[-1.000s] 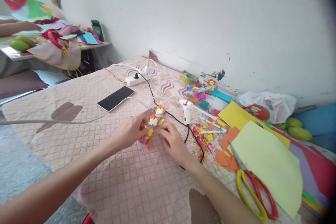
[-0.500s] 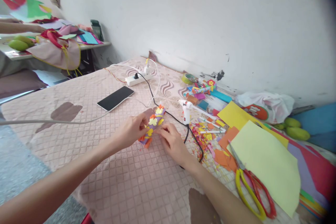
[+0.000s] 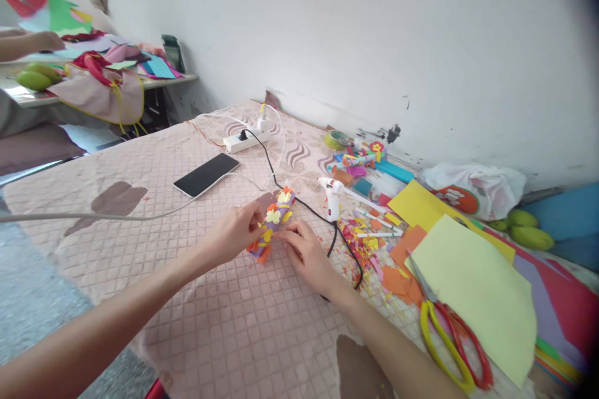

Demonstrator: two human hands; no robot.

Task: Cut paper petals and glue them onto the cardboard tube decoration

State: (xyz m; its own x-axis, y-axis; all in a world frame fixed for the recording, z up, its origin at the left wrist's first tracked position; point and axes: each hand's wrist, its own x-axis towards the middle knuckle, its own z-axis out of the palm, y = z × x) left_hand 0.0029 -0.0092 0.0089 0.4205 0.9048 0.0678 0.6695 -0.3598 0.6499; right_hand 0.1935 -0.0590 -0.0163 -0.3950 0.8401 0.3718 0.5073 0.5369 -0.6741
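A: Centre of frame, what is being held?

B: A purple foam roll stuck with orange and yellow cut-out flowers (image 3: 274,219) is being held just below centre, low over the pink quilted cloth (image 3: 210,324). Its lower end is being pinched by the left hand (image 3: 231,237), with thumb and fingers closed on it.

A: Right hand?

B: The right hand (image 3: 309,257) is being kept against the roll's right side. Its fingers are being curled and the tips pressed onto the flowers. Whether a real pinch is being made cannot be told, since the thumb is being hidden.

A: Right of centre?

B: A white glue gun (image 3: 332,196) is being stood upright just beyond the right hand. Its black cable (image 3: 349,259) is being looped past the wrist. Coloured paper scraps (image 3: 369,240) are being left scattered beside it.

A: Lower right?

B: A pale green foam sheet (image 3: 477,287) is being laid over a yellow sheet (image 3: 418,202). Scissors with yellow and red handles (image 3: 452,340) are being tucked partly under its lower edge.

A: Left of centre?

B: A black smartphone (image 3: 206,174) is being charged face up, well apart from the hands. A white power strip (image 3: 246,140) is being used behind it.

A: Upper left?

B: Another person's hand (image 3: 44,42) is being rested on a cluttered shelf (image 3: 163,81).
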